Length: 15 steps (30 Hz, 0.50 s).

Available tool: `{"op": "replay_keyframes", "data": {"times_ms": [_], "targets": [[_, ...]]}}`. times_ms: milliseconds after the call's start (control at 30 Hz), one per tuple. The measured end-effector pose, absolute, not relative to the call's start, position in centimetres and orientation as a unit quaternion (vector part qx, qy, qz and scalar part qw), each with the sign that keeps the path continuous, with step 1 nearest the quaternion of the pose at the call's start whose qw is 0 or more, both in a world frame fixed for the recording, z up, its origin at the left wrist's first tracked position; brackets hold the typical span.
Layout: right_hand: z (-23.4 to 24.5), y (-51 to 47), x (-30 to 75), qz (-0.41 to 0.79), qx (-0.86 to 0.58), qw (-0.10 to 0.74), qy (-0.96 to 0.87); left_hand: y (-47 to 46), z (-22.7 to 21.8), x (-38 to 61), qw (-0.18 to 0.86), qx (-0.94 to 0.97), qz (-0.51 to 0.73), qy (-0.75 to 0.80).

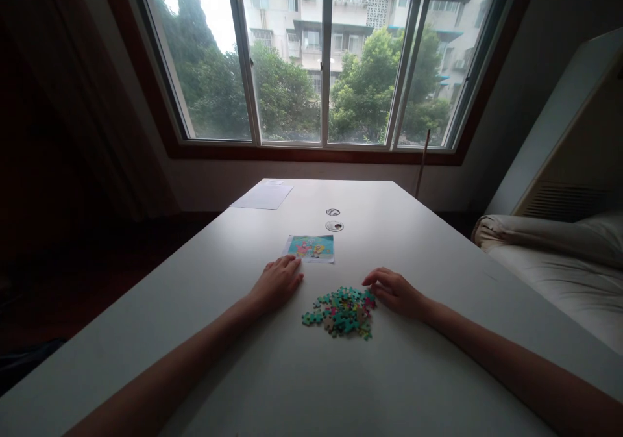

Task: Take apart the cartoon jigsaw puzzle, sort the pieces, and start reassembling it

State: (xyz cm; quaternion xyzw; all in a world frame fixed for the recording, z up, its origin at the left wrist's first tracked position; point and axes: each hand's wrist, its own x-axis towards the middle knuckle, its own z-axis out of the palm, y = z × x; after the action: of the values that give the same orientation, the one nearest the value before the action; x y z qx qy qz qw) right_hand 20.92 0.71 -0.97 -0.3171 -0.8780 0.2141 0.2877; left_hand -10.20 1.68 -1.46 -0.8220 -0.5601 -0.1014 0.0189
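Paper (261, 198), a plain white sheet, is lying at the far left corner of the long, smooth white table (438, 255). Next along, the left hand (278, 282) is resting palm down, fingers loosely spread, gripping nothing that I am seeing. Its fingertips are meeting the near left corner of a small rectangular print with pink and yellow figures on turquoise (310, 249); whether they are pressing it, I cannot tell. Between the hands, slightly toward the table's near edge, a loose heap of green, pink and tan interlocking jigsaw pieces (343, 313) is sitting, seemingly spreading widest from left to right. Beyond the print, two flat round pale-and-dark discs (334, 226) are lying toward the far edge. The right hand (396, 292) is hanging half-curled, no piece showing in its fingers, and is standing nearer: its fingertips are bordering the heap's far right side, while a gap is separating the left hand from it.
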Motion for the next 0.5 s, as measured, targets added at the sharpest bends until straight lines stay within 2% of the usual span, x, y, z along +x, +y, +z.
{"op": "replay_keyframes", "data": {"times_ms": [133,500], "targets": [[-0.69,0.49,20.86,0.22,-0.265,0.277,-0.897,1.84,-1.72,-10.31,0.026,-0.822,-0.124,-0.555],[-1.06,1.12,20.93,0.142,-0.289,0.247,-0.914,1.72,-1.79,-10.49,0.042,-0.872,-0.205,-0.441]]}}
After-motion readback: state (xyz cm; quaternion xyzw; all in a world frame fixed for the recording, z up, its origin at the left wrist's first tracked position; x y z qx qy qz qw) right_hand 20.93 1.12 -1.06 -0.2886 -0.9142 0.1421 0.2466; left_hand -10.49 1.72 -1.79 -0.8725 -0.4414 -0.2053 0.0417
